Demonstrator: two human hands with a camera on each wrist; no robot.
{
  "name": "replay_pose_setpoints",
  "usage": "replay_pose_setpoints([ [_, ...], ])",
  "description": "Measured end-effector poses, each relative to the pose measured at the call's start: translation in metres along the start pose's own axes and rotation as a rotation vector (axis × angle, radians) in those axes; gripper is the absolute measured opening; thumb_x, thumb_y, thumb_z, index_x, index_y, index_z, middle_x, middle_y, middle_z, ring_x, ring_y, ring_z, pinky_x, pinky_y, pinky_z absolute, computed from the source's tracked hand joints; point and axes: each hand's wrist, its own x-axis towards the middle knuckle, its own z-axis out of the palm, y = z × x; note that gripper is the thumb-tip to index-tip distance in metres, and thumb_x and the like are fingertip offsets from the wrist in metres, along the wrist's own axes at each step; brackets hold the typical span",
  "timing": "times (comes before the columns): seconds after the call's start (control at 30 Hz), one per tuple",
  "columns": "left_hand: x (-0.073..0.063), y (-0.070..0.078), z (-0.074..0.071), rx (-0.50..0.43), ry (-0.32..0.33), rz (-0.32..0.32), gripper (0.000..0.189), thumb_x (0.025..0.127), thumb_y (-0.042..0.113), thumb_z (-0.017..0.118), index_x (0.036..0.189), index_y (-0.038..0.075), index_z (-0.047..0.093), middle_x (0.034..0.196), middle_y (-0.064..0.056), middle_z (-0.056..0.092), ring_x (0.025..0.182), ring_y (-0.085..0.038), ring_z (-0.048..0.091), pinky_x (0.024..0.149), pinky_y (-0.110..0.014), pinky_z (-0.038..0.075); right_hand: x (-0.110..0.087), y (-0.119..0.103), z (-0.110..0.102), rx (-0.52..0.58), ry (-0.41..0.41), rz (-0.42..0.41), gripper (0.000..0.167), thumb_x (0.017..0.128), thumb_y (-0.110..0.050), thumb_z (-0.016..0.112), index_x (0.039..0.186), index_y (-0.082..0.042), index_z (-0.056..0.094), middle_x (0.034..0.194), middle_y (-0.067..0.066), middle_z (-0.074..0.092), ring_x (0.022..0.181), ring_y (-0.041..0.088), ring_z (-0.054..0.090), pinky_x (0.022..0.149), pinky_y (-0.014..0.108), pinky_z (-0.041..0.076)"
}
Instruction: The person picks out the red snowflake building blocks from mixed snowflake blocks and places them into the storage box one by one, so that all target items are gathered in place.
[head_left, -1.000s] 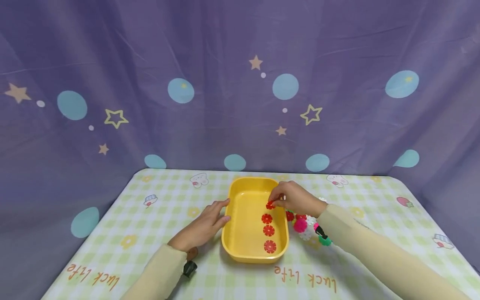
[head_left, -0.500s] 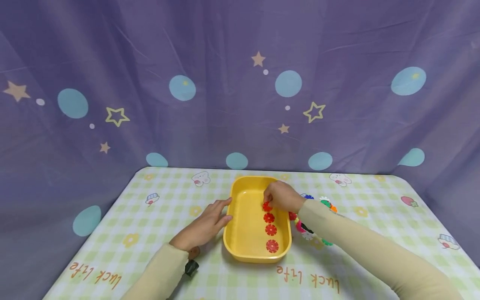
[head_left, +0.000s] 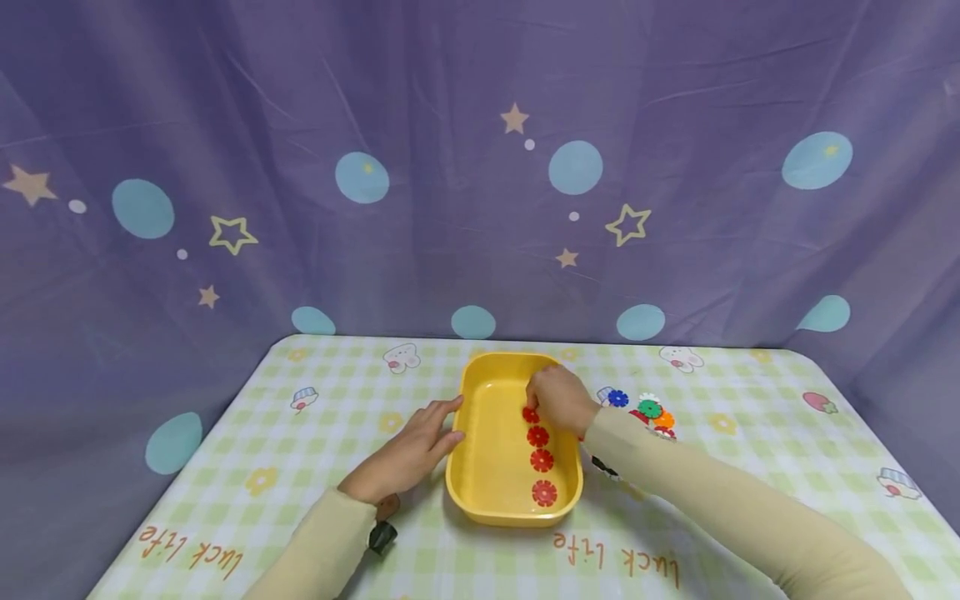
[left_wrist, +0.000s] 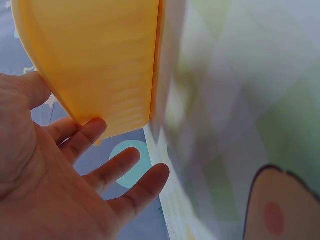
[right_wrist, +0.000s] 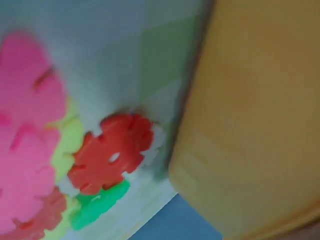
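A yellow plastic tray (head_left: 480, 467) lies on the table. Down its right side runs a row of red snowflake discs, among them the nearest disc (head_left: 543, 493) and the middle discs (head_left: 542, 460). My right hand (head_left: 561, 400) reaches over the right wall with curled fingers, pinching another red snowflake disc (head_left: 531, 414) at the row's far end; the hand hides part of it. At the tray's left rim is my left hand (head_left: 408, 450), fingers extended and loosely spread. The left wrist view shows the thumb and fingertips (left_wrist: 92, 131) against the tray's outer edge.
Loose snowflake discs in several colours lie right of the tray, including a blue disc (head_left: 618, 398) and a green disc (head_left: 650, 407); my right sleeve covers others. Beside the tray wall (right_wrist: 250, 110) are a red disc (right_wrist: 115, 155) and pink discs (right_wrist: 25, 150). A purple curtain (head_left: 405, 267) hangs behind.
My right hand has moved slightly left and down into the tray with the red snowflake disc. Its sleeve has shifted, uncovering discs at the far right. The left hand has stayed at the rim.
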Motion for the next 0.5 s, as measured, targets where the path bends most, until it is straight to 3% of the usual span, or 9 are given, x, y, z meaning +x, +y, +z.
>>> replay_pose_setpoints([
  [0.13,0.000,0.000,0.000,-0.003,0.002,-0.002,0.057,0.101,0.041,0.041,0.150,0.015,0.027,0.146,0.001,0.033,0.133,-0.018,0.029,0.106,-0.044,0.029,-0.003,0.001,-0.014,0.193,-0.019,0.017,0.006,0.082,-0.001,0.072,0.082,-0.007,0.074,0.080,-0.003,0.066,0.074,0.014,0.057,0.076,0.029,0.052],
  [0.2,-0.001,0.000,0.000,0.002,0.003,-0.004,0.058,0.100,0.045,0.039,0.150,0.015,0.027,0.146,0.002,0.033,0.133,-0.017,0.028,0.106,-0.043,0.029,-0.008,0.004,-0.025,0.268,-0.003,0.005,0.007,0.085,-0.004,0.069,0.088,-0.007,0.074,0.086,-0.002,0.067,0.079,0.014,0.060,0.078,0.033,0.053],
  [0.37,0.001,0.001,0.000,-0.004,0.010,0.001,0.057,0.101,0.041,0.041,0.149,0.013,0.028,0.146,0.000,0.034,0.133,-0.019,0.029,0.105,-0.045,0.029,-0.029,0.019,-0.050,0.289,0.078,0.017,0.014,0.088,-0.001,0.063,0.092,-0.009,0.074,0.091,0.002,0.068,0.080,0.014,0.060,0.077,0.035,0.052],
  [0.5,0.002,0.001,0.002,-0.007,0.008,-0.007,0.055,0.102,0.034,0.043,0.149,0.012,0.028,0.146,-0.001,0.034,0.133,-0.022,0.029,0.105,-0.047,0.029,-0.052,0.042,-0.054,0.231,0.023,0.071,0.013,0.087,0.000,0.065,0.094,-0.007,0.072,0.089,0.002,0.067,0.076,0.013,0.058,0.072,0.032,0.052],
])
